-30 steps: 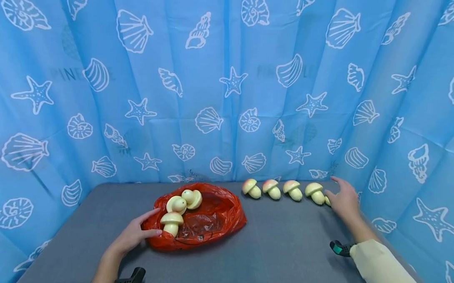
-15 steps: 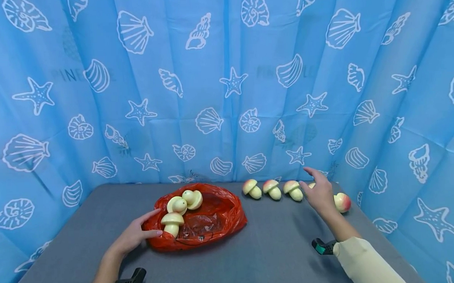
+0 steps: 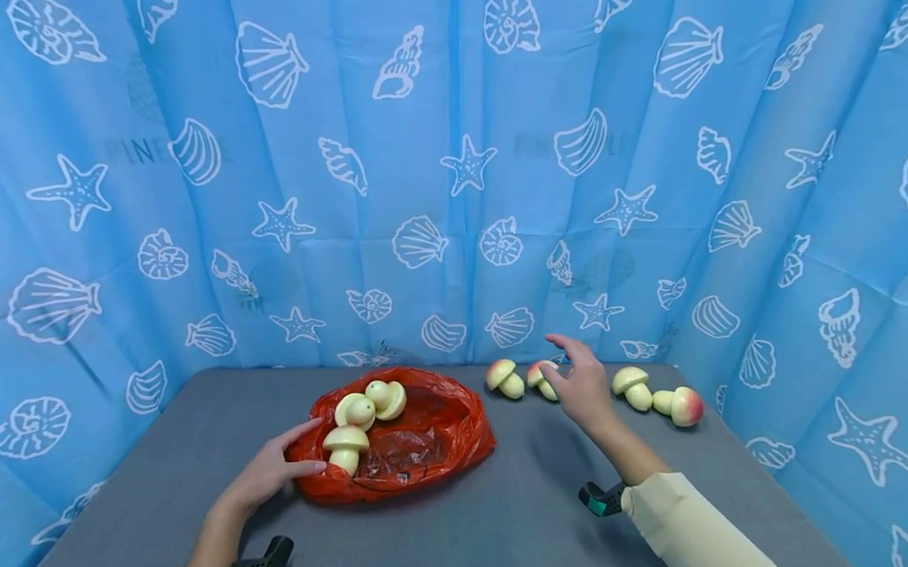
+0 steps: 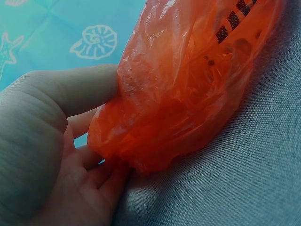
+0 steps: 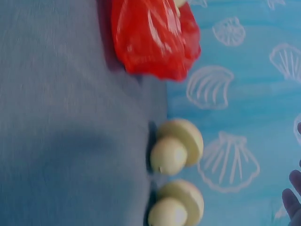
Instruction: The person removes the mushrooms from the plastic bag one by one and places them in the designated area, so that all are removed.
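A red plastic bag [image 3: 438, 468] lies with its mouth open on the grey table, several cream toy mushrooms [image 3: 345, 448] inside at its left. My left hand [image 3: 261, 472] holds the bag's left end; in the left wrist view the thumb [image 4: 89, 87] lies against the plastic, other fingers behind and below it. My right hand [image 3: 585, 387] is over the row of toy mushrooms with pink-tinged caps, thumb and finger apart, holding nothing. Its fingers come close to a mushroom [image 3: 540, 382], partly covered in the head view. The hand hides the spot just right of it.
Left of my right hand lies another mushroom [image 3: 506, 380]; to its right are an upright-capped one [image 3: 633, 388] and one on its side [image 3: 678, 406]. A blue shell-patterned curtain [image 3: 451, 192] hangs behind and at both sides of the table [image 3: 470, 533].
My right hand has moved left along the row, from the far right mushroom to the second from the left, uncovering the two at the right. My left hand and the bag stay put.
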`<state>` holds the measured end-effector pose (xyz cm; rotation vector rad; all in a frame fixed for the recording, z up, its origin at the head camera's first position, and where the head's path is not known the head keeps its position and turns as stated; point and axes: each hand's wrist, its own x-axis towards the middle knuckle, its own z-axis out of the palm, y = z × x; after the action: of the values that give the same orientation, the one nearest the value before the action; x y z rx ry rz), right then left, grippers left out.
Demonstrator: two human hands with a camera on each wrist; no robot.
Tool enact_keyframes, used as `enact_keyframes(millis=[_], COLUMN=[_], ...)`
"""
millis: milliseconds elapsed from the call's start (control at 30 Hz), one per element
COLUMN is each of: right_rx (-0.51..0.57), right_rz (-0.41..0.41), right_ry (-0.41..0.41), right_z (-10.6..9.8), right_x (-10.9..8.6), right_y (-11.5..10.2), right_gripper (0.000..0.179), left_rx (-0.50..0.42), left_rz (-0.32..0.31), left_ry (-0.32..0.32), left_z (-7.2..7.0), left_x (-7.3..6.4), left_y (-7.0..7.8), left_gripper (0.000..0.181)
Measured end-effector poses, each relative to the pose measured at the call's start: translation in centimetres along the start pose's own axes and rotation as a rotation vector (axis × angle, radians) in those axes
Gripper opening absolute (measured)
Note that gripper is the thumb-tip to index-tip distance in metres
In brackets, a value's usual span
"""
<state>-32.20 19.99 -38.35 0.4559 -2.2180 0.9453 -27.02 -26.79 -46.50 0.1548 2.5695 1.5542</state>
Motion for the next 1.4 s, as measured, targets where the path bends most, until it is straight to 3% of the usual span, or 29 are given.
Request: enact_keyframes(millis=[200,400,633,967,1400], right_rx=[0.087,0.102,0.199,0.171,0.178], right_rz=[-0.062,-0.056,-0.058,-0.059,-0.010], right_ry=[-0.009,-0.053,-0.119,-0.244,-0.406], right_z=[2.0,3.7,6.1,9.0,12.7], right_x=[-0.3,-0.8,-1.2,-1.8,-2.4], right_y=[-1.6,-3.3,-4.6,-6.0,-8.2], right_gripper=[0.043,0.047,0.056,0.071,0.076], left_rx=[0.011,0.001,0.000,-0.007,-0.018], left_rz=[-0.021,-0.011,-0.010,0.009,-0.006], left_ry=[0.003,0.006,0.005,-0.001,-0.007], left_z=[0.1,0.1,0.1,0.1,0.0], left_x=[0.1,0.0,0.0,-0.1,-0.3], left_y=[0.1,0.1,-0.1,0.0,0.5], left_gripper=[0.082,0.082,0.083,0.081,0.080])
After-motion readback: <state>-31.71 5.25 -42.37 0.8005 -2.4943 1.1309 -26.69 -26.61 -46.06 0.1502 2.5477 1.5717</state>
